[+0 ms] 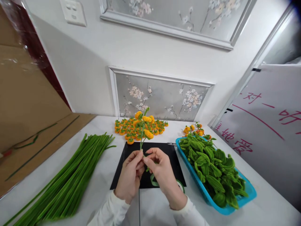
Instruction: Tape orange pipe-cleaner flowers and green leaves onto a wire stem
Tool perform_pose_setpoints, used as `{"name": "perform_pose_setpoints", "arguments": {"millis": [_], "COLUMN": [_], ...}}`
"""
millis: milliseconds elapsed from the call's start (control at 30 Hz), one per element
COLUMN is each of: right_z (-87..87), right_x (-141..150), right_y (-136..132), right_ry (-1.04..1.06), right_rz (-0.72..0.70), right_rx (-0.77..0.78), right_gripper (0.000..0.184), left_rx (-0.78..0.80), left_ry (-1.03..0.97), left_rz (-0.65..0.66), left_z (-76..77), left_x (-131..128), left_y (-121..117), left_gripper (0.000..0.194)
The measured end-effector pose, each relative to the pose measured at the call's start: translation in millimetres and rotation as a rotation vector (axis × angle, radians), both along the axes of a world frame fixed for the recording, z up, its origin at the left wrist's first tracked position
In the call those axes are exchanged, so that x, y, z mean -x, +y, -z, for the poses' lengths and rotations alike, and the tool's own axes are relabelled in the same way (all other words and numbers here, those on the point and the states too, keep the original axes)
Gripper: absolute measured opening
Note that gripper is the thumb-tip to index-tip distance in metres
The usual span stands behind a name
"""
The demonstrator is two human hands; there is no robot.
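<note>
My left hand [130,175] pinches the thin green stem of a fuzzy chenille flower spray [148,119] between thumb and fingers. The spray stands upright, with several orange-yellow pumpkin-like heads and a green tip. Close beside it, my right hand [161,169] is closed, thumb and forefinger together at the stem's lower end. From there a strip of green floral tape [154,181] hangs down toward its roll [181,186], which is partly covered by my right wrist. The exact grip on the tape is hidden by the fingers. Both hands are over a black mat [122,169].
Many small orange heads with green tops [131,131] lie behind the mat. On the left is a bundle of green chenille stems [77,175]. A blue basket [199,185] of green fuzzy leaves stands right, with pliers [172,144] and more orange pieces [194,129] nearby.
</note>
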State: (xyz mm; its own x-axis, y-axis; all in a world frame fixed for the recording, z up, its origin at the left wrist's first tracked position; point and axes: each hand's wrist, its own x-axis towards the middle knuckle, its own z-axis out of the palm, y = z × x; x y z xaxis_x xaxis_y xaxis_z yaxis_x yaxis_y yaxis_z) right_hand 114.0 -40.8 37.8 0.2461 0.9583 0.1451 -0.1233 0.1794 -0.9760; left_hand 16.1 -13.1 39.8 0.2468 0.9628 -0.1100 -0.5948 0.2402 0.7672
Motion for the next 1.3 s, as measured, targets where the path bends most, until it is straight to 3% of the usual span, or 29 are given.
{"name": "perform_pose_setpoints", "arguments": {"millis": [200,433,533,667,800,1000,1167,1300], "right_z": [0.9,14.2,26.4,31.1,19.3,1.7,-10.3,-34.7], "right_x": [-14.4,-51.5,-64.9,-76.2,-81.4,-68.1,-74.4,-121.8], "right_y": [-11.8,-36.0,-44.6,-38.3,-15.9,-3.0,-26.1,-64.0], "right_ry": [-0.005,-0.216,-0.365,-0.763,-1.075,-1.077,-0.943,-0.971], "right_rz": [0.029,0.002,-0.04,-0.027,0.151,0.223,0.264,0.544], "right_rx": [0.076,0.083,0.134,0.122,0.093,0.014,-0.06,-0.037], "right_gripper": [0.021,0.01,0.007,0.016,0.024,0.022,0.023,0.022], "left_rx": [-0.003,-0.023,-0.02,-0.009,0.022,0.078,0.083,0.089], "left_ry": [0.013,0.06,0.09,0.104,0.099,0.056,0.074,0.054], "left_rz": [0.053,0.031,0.044,0.038,0.003,0.01,0.035,0.052], "left_z": [1.2,0.8,4.7,8.7,7.0,6.5,9.2,6.4], "left_x": [6.4,10.9,9.7,12.6,24.2,29.6,23.9,20.9], "left_y": [7.1,8.4,4.0,0.7,5.1,10.4,11.9,11.5], "left_gripper": [0.025,0.024,0.024,0.022,0.018,0.014,0.009,0.01]}}
